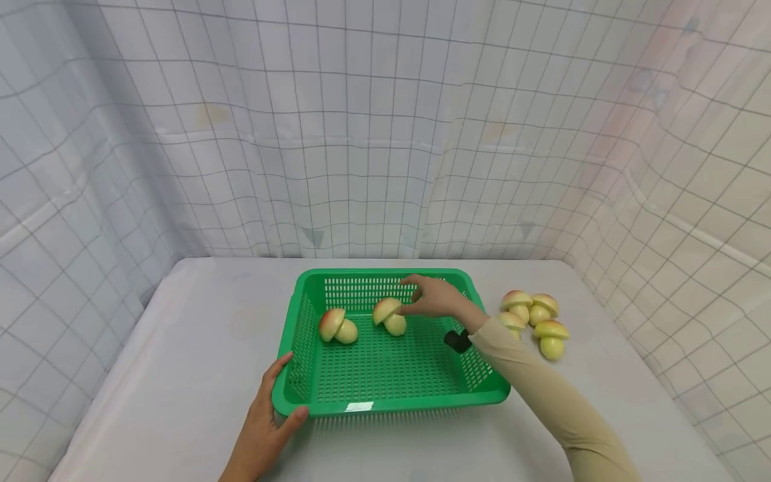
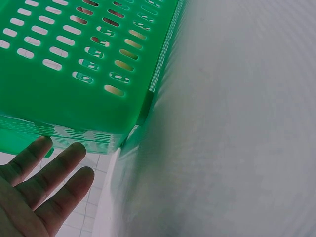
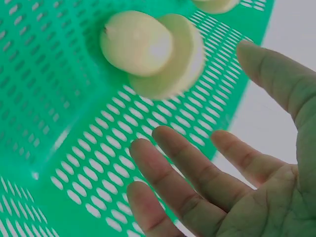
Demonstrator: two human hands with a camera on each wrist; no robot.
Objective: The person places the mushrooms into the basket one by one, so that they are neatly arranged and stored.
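A green slotted basket (image 1: pixel 385 399) sits mid-table. Two halved-looking mushrooms lie inside it, one at the left (image 1: pixel 337 326) and one near the middle (image 1: pixel 389 316). My right hand (image 1: pixel 415 298) hovers over the middle mushroom with fingers spread; in the right wrist view that mushroom (image 3: pixel 153 49) lies just beyond the hand (image 3: pixel 207 98), apart from the fingertips. My left hand (image 1: pixel 271 402) rests against the basket's front-left corner, thumb on the front rim. In the left wrist view its fingers (image 2: pixel 54 177) are straight beside the basket wall (image 2: pixel 74 98).
Several more mushrooms (image 1: pixel 536 318) lie in a cluster on the white table (image 1: pixel 199 348) right of the basket. A grid-patterned curtain (image 1: pixel 361 134) closes off the back and both sides. A small black device (image 1: pixel 458 340) sits at my right wrist.
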